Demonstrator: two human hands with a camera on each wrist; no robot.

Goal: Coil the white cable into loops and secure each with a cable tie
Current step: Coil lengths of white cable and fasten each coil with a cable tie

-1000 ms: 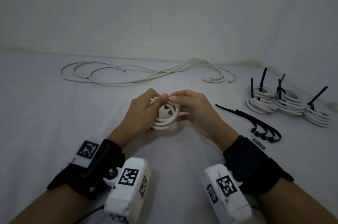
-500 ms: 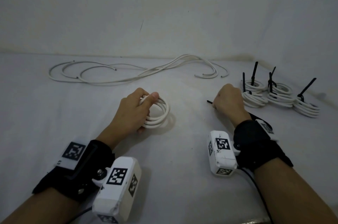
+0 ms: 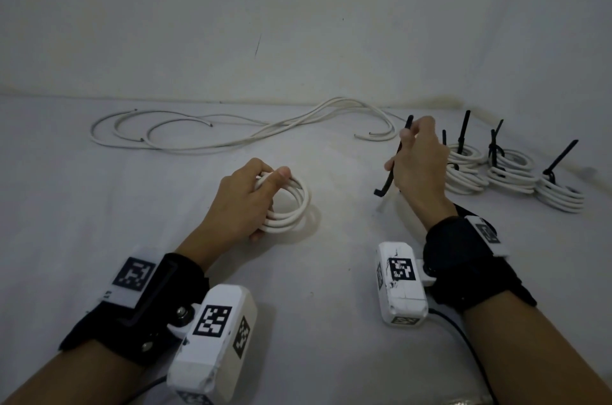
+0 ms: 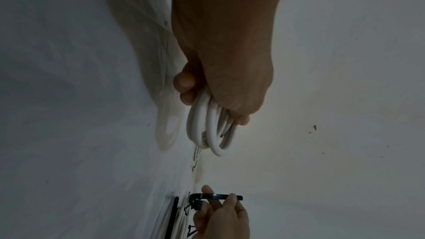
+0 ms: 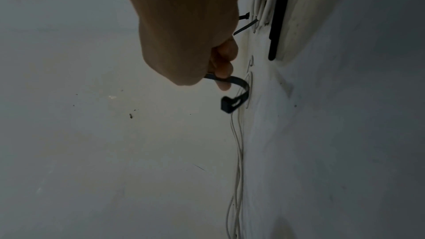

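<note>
white tabletop (image 3: pixel 99 222) — bare wall (image 3: pixel 298 7) behind | loose cables (image 3: pixel 185 143) at back

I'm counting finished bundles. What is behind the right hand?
Behind the right hand sit tied coils with black ties upright; four seem visible. The hand covers part of the nearest, so more may be hidden.

Dim, grey, even light in all three views, with fine grain and no glare. In the head view the tabletop (image 3: pixel 99 206) bows at the edges from the wide lens, and the corners darken. A soft shadow lies just beside the coiled cable (image 3: pixel 288 206). Both wrist views are darker still and stretched at the borders. The right hand (image 5: pixel 184 43) looks slightly blurred there.
</note>
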